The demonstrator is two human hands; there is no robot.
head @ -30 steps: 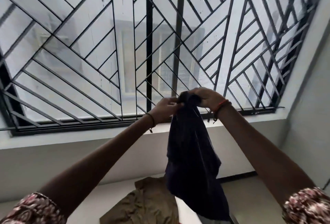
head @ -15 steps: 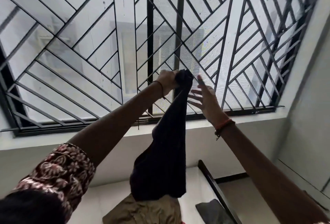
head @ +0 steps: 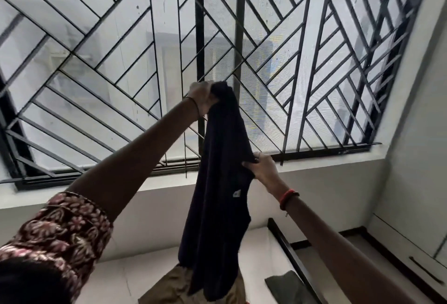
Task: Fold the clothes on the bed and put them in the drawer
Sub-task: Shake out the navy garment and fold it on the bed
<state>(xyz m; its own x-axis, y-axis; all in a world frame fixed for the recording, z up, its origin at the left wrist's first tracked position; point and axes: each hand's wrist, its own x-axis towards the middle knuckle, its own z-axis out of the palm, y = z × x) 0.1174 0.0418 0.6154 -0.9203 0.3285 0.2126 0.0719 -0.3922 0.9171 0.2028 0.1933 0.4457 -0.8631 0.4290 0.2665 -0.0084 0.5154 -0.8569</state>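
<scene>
- Hanging in the air in front of the grilled window, a dark navy garment (head: 221,182) is the piece in hand; it droops full length from its top end down to just above the bed, not yet folded.
- The left hand (head: 202,98) is clenched on the garment's top end, raised high; the right hand (head: 262,170) pinches its right edge lower down, about midway along the cloth. The two hands are apart, one well above the other.
- A small pale tag (head: 236,193) shows on the garment's face. It is too small to read, and no brand or other writing can be made out anywhere.
- Beneath the hanging cloth an olive-brown garment (head: 174,286) lies rumpled on the white bed (head: 135,272), apparently unfolded.
- A dark green piece (head: 285,288) lies flat near the bed's dark edge rail (head: 287,250); whether it is a folded garment I cannot tell.
- To the right, a cabinet front with a long dark handle (head: 425,269) may be the drawer; it looks closed, and nothing shows inside it.
- My judgement: the task is at an early stage. The navy piece is only being straightened for its first fold, at least one more garment waits, and all of the putting away is still to do.
</scene>
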